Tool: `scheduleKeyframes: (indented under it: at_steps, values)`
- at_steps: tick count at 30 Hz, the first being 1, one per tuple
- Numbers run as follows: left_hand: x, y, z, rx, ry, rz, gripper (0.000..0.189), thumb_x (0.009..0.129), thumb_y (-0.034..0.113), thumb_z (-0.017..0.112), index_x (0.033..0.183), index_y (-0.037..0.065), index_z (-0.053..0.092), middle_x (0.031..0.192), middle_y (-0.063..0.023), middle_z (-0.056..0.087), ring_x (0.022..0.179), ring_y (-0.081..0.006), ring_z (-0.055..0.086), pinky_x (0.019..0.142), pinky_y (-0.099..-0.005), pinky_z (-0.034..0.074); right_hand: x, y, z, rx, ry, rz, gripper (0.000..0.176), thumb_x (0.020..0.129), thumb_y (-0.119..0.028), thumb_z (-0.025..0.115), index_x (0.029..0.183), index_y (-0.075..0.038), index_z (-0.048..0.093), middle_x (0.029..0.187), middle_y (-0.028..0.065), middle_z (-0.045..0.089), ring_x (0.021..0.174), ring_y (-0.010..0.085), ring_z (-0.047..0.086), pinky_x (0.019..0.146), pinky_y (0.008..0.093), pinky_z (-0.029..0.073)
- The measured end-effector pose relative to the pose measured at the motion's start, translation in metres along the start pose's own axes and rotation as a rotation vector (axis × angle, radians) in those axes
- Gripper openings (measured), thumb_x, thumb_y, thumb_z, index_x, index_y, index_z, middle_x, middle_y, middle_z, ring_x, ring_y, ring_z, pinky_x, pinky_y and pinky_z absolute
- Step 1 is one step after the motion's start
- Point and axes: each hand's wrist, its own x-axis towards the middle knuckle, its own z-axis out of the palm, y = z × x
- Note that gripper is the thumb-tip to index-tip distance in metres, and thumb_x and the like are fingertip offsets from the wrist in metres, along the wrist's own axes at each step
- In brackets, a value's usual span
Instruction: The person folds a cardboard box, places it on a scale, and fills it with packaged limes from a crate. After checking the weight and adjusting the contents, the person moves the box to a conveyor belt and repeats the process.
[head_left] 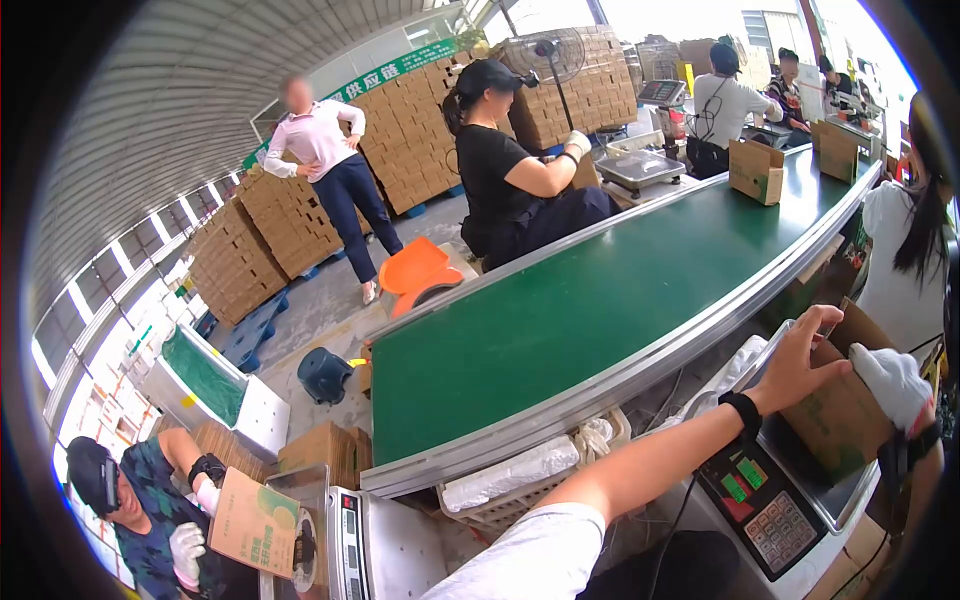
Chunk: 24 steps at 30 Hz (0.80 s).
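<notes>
A brown cardboard box (835, 415) with green print stands on the tray of a weighing scale (770, 500) at the lower right. My left hand (800, 365), bare and with a black band at the wrist, grips the box's upper edge on its left side. On the other side my right hand (890, 385), in a white glove, holds the box near its top corner. The scale's keypad and lit green display face me, just below my left wrist. What lies inside the box is hidden from this angle.
A green conveyor belt (540, 335) with a metal rail runs beyond my left arm, carrying cardboard boxes (757, 172) at its far end. Below its edge sits a white basket (520, 505). Co-workers sit on both sides; one at lower left handles a flat box (255, 525).
</notes>
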Motion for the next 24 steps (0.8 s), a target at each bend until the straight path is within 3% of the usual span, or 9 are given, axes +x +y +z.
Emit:
scheduleKeyframes:
  at_steps: [3, 8, 9, 12, 14, 18, 22, 23, 24]
  values:
    - [0.0, -0.005, -0.001, -0.022, -0.004, -0.02, 0.061, 0.081, 0.03, 0.085, 0.128, 0.009, 0.051, 0.121, -0.0101, 0.062, 0.115, -0.0269, 0.06, 0.094, -0.0396, 0.048, -0.012, -0.059, -0.041, 0.236, 0.348, 0.002, 0.032, 0.094, -0.009, 0.058, 0.125, -0.004, 0.059, 0.095, 0.0167, 0.067, 0.088, 0.0307, 0.067, 0.079, 0.0352, 0.051]
    - [-0.006, -0.021, 0.012, 0.02, -0.077, 0.048, 0.055, 0.076, 0.032, 0.087, 0.116, 0.01, 0.057, 0.108, -0.0104, 0.062, 0.104, -0.0305, 0.061, 0.093, -0.0402, 0.045, -0.09, -0.037, 0.013, 0.406, 0.775, 0.349, 0.044, 0.101, -0.02, 0.053, 0.139, 0.0, 0.056, 0.132, 0.0179, 0.062, 0.132, 0.0296, 0.054, 0.114, 0.0371, 0.038]
    - [-0.004, -0.021, 0.012, 0.116, -0.07, 0.092, 0.056, 0.074, 0.04, 0.086, 0.113, 0.012, 0.058, 0.104, -0.012, 0.061, 0.101, -0.0339, 0.059, 0.093, -0.0449, 0.041, -0.102, -0.041, 0.01, 0.388, 0.537, 0.384, 0.046, 0.104, -0.023, 0.047, 0.143, 0.003, 0.053, 0.151, 0.0157, 0.05, 0.146, 0.0288, 0.038, 0.123, 0.0392, 0.022]
    - [-0.003, -0.033, 0.011, 0.334, 0.009, 0.378, 0.059, 0.069, 0.044, 0.09, 0.106, 0.008, 0.061, 0.093, -0.0121, 0.067, 0.091, -0.0339, 0.063, 0.087, -0.0455, 0.046, -0.098, -0.058, 0.012, 0.513, 0.589, 0.41, 0.046, 0.103, -0.02, 0.043, 0.141, 0.003, 0.056, 0.147, 0.0171, 0.055, 0.144, 0.0302, 0.043, 0.122, 0.0389, 0.026]
    - [-0.008, -0.035, 0.015, 0.015, -0.133, -0.014, 0.052, 0.075, 0.034, 0.091, 0.105, 0.004, 0.06, 0.092, -0.0139, 0.068, 0.086, -0.0322, 0.068, 0.078, -0.0421, 0.054, -0.086, -0.058, 0.013, 0.46, 0.528, 0.248, 0.044, 0.107, -0.025, 0.041, 0.134, 0.004, 0.061, 0.14, 0.0177, 0.061, 0.134, 0.0305, 0.053, 0.115, 0.038, 0.036]
    - [-0.006, -0.027, 0.012, 0.004, -0.133, -0.047, 0.043, 0.083, 0.031, 0.086, 0.106, 0.006, 0.06, 0.097, -0.0142, 0.071, 0.089, -0.024, 0.071, 0.076, -0.0358, 0.057, -0.084, -0.061, 0.023, 0.47, 0.343, 0.571, 0.04, 0.102, -0.037, 0.059, 0.117, -0.001, 0.071, 0.111, 0.0195, 0.071, 0.101, 0.0332, 0.066, 0.092, 0.0391, 0.051]
    - [-0.001, -0.017, 0.0, -0.272, -0.18, -0.279, 0.048, 0.097, 0.051, 0.063, 0.116, 0.008, 0.062, 0.097, -0.0111, 0.072, 0.1, -0.0223, 0.068, 0.093, -0.0387, 0.051, -0.078, -0.072, 0.014, 0.494, 0.333, 0.621, 0.046, 0.102, -0.044, 0.057, 0.115, -0.003, 0.072, 0.106, 0.019, 0.072, 0.097, 0.033, 0.067, 0.089, 0.0381, 0.052]
    - [0.007, -0.026, -0.013, -0.476, -0.375, -0.416, 0.059, 0.105, 0.059, 0.03, 0.138, 0.017, 0.053, 0.117, -0.0092, 0.068, 0.116, -0.0209, 0.06, 0.11, -0.0388, 0.035, -0.078, -0.072, 0.015, 0.495, 0.334, 0.63, 0.048, 0.102, -0.045, 0.056, 0.112, -0.002, 0.072, 0.105, 0.0198, 0.072, 0.097, 0.0339, 0.067, 0.088, 0.0385, 0.052]
    - [0.01, -0.037, -0.015, -0.481, -0.379, -0.388, 0.059, 0.105, 0.059, 0.03, 0.138, 0.017, 0.053, 0.117, -0.0092, 0.068, 0.116, -0.0209, 0.06, 0.11, -0.0388, 0.035, -0.08, -0.066, 0.019, 0.496, 0.346, 0.541, 0.046, 0.102, -0.042, 0.055, 0.11, 0.0, 0.072, 0.104, 0.0202, 0.072, 0.097, 0.0347, 0.067, 0.089, 0.0398, 0.052]
